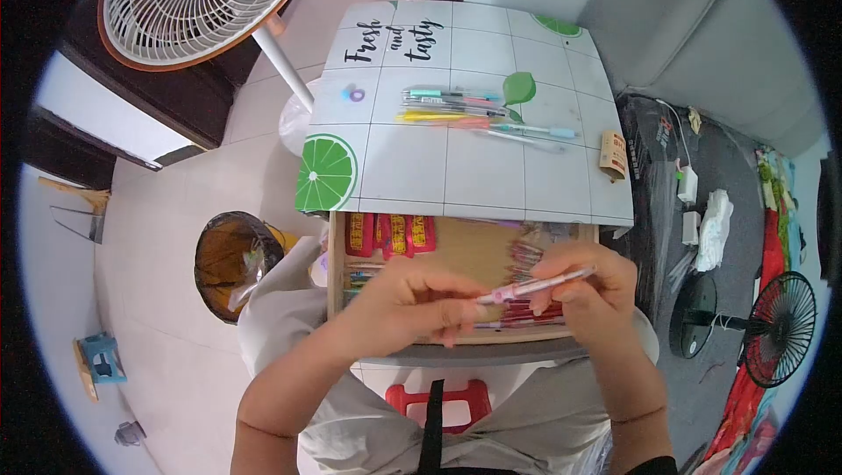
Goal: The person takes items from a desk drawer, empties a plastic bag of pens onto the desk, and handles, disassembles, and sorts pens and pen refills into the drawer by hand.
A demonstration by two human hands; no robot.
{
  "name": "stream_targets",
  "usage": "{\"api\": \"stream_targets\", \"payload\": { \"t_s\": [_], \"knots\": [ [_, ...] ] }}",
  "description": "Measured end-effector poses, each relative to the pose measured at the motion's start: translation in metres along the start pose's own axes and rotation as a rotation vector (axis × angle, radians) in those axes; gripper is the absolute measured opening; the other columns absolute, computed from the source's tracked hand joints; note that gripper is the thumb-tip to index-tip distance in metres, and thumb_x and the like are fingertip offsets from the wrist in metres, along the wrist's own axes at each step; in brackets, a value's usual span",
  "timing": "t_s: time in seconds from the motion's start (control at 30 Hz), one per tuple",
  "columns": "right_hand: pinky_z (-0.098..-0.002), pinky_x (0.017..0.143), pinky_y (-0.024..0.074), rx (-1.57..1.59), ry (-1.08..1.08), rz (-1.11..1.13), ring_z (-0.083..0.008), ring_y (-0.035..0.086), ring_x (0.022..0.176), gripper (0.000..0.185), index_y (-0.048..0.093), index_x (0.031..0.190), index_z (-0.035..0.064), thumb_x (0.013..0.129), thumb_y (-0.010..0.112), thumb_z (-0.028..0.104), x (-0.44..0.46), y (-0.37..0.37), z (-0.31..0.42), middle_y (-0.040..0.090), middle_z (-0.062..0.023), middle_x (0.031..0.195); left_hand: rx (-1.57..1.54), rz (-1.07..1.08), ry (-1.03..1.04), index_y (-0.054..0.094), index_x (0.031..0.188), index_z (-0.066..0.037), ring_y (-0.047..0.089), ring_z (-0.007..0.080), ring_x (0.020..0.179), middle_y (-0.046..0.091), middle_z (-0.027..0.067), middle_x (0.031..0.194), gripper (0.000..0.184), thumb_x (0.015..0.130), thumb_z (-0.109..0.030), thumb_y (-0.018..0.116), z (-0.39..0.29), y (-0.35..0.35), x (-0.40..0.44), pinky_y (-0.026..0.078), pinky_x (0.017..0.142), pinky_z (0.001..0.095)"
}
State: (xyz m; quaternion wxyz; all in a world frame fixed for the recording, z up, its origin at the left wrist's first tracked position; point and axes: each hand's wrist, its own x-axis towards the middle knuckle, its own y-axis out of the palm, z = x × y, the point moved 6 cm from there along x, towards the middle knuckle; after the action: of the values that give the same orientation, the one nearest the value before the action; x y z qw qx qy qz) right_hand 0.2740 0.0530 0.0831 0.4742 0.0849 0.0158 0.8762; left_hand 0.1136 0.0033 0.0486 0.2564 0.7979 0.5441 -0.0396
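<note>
A pink-and-clear pen [531,287] is held level above the open drawer [469,242]. My left hand [412,300] pinches its left end between thumb and fingers. Around the pen's right part, the fingers of my right hand [592,286] are closed. Beneath my hands, several pens [526,256] lie along the drawer's right side, partly hidden by my right hand. Red packets with yellow print [395,234] sit at the drawer's back left. More pens [361,278] show near my left wrist.
On the tabletop [412,177] lie a row of pens [474,113], a small purple ring-like item [356,95] and a brown box [612,156]. A lined bin [230,256] and a standing fan [197,6] are on the left. A black fan [776,326] stands right; a red stool [474,400] is below.
</note>
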Motion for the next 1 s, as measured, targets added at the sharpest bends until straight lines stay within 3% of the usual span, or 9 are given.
{"api": "stream_targets", "payload": {
  "t_s": [0.23,0.3,0.4,0.53,0.6,0.83,0.9,0.93,1.0],
  "knots": [
    [-0.0178,0.059,0.0435,-0.096,0.061,-0.114,-0.0047,0.053,0.068,0.015,0.056,0.099,-0.002,0.091,0.048,0.008,-0.002,-0.001,-0.009,0.057,-0.0027,0.077,-0.008,-0.091,0.055,0.064,0.101,0.002,0.052,0.0051,0.057,0.06,0.0019,0.071,0.021,0.086,-0.011,0.061,0.016,0.008,0.006,0.043,0.052,0.019],
    [-0.0168,0.059,0.042,-0.03,0.104,-0.16,-0.0043,0.052,0.068,0.016,0.057,0.1,-0.0016,0.092,0.049,0.01,-0.002,-0.003,-0.014,0.057,-0.0024,0.077,0.241,-0.233,0.274,0.063,0.101,0.003,0.052,0.0066,0.055,0.058,0.0039,0.068,0.021,0.084,-0.01,0.061,0.01,0.004,0.007,0.042,0.051,0.0207],
    [-0.0165,0.061,0.0423,-0.018,0.131,-0.156,-0.0039,0.052,0.068,0.017,0.057,0.103,-0.001,0.091,0.051,0.009,0.001,-0.003,-0.016,0.058,-0.0027,0.079,0.504,-0.334,0.407,0.063,0.1,0.002,0.053,0.0092,0.056,0.057,0.0065,0.066,0.021,0.082,-0.008,0.062,0.005,-0.002,0.005,0.042,0.051,0.0241],
    [-0.017,0.062,0.0433,-0.046,0.052,-0.115,-0.0038,0.052,0.068,0.018,0.058,0.105,-0.0007,0.09,0.052,0.007,0.0,-0.003,-0.011,0.059,-0.0032,0.081,0.462,-0.328,0.389,0.064,0.098,0.0,0.054,0.014,0.056,0.058,0.0085,0.067,0.019,0.08,-0.008,0.064,0.002,-0.003,0.006,0.042,0.052,0.0268],
    [-0.0172,0.062,0.0446,-0.099,0.059,-0.121,-0.004,0.054,0.069,0.018,0.058,0.105,-0.0007,0.088,0.053,0.005,-0.003,-0.003,-0.01,0.06,-0.0039,0.082,0.711,-0.383,0.554,0.064,0.097,-0.001,0.056,0.0174,0.057,0.058,0.0098,0.068,0.02,0.078,-0.008,0.066,-0.01,0.002,0.001,0.043,0.052,0.0274],
    [-0.0178,0.06,0.0461,0.001,0.08,-0.145,-0.0063,0.057,0.071,0.017,0.059,0.103,-0.0013,0.087,0.054,0.003,0.0,-0.005,-0.012,0.062,-0.0056,0.082,0.853,-0.44,0.601,0.065,0.095,-0.001,0.059,0.0158,0.059,0.063,0.0098,0.072,0.02,0.076,-0.005,0.067,-0.017,0.0,-0.003,0.045,0.053,0.0265],
    [-0.0206,0.06,0.0467,0.073,0.128,-0.207,-0.0087,0.057,0.071,0.016,0.061,0.099,-0.0017,0.083,0.06,0.002,0.0,-0.008,-0.015,0.063,-0.0068,0.081,0.165,-0.422,0.325,0.065,0.096,-0.002,0.058,0.0111,0.063,0.066,0.0079,0.08,0.018,0.078,-0.003,0.067,-0.005,-0.02,0.002,0.046,0.055,0.0241],
    [-0.0206,0.06,0.0467,0.078,0.128,-0.2,-0.0087,0.057,0.071,0.016,0.061,0.099,-0.0017,0.083,0.06,0.002,0.002,-0.009,-0.015,0.063,-0.0068,0.081,0.168,-0.43,0.324,0.065,0.096,-0.002,0.058,0.0111,0.063,0.066,0.0079,0.08,0.018,0.078,-0.003,0.067,-0.004,-0.025,0.002,0.046,0.055,0.0241],
    [-0.0232,0.06,0.0468,-0.464,-0.258,-0.098,-0.0129,0.058,0.066,0.018,0.063,0.093,-0.0003,0.076,0.067,0.003,0.006,-0.003,0.008,0.063,-0.0083,0.077,-0.291,-0.377,0.469,0.064,0.095,-0.001,0.058,0.0084,0.068,0.065,0.0067,0.084,0.015,0.08,-0.002,0.064,-0.001,-0.038,0.002,0.048,0.059,0.0218]
  ]
}}
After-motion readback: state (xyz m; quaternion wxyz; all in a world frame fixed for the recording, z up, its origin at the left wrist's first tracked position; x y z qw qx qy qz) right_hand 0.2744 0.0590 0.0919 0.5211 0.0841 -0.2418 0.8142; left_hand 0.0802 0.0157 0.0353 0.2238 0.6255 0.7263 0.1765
